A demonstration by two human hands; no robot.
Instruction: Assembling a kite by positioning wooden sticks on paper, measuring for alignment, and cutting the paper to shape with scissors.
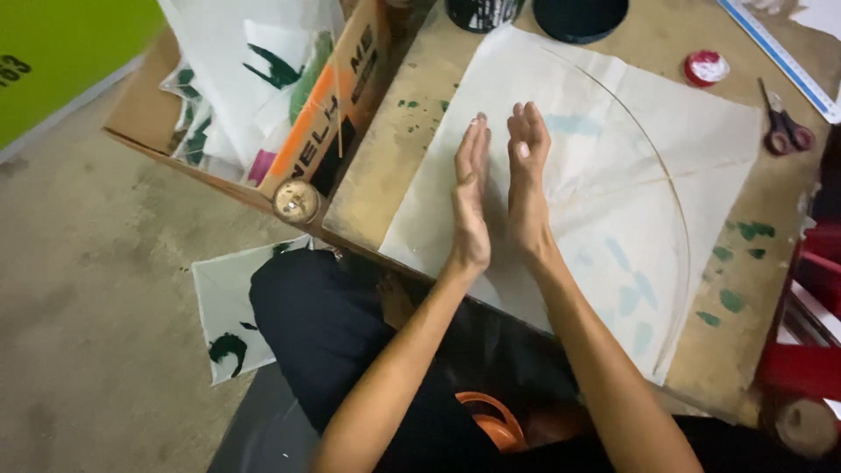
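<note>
A square sheet of white paper (613, 201) lies on a low wooden board (385, 166), with a thin curved stick (674, 201) bowed across it and a straight spine running corner to corner. My left hand (470, 197) and my right hand (527, 180) hover edge-on just above the sheet's left part, palms facing each other a little apart, fingers straight. Neither hand holds anything.
A cardboard box (263, 96) of printed paper sheets stands at the left. A tape roll (297, 201) sits at the board's corner. Red-handled scissors (782, 129), a red lid (706, 67), a ruler (780, 57) and dark pots (578, 17) lie at the far side. Another sheet (229, 320) lies on the floor.
</note>
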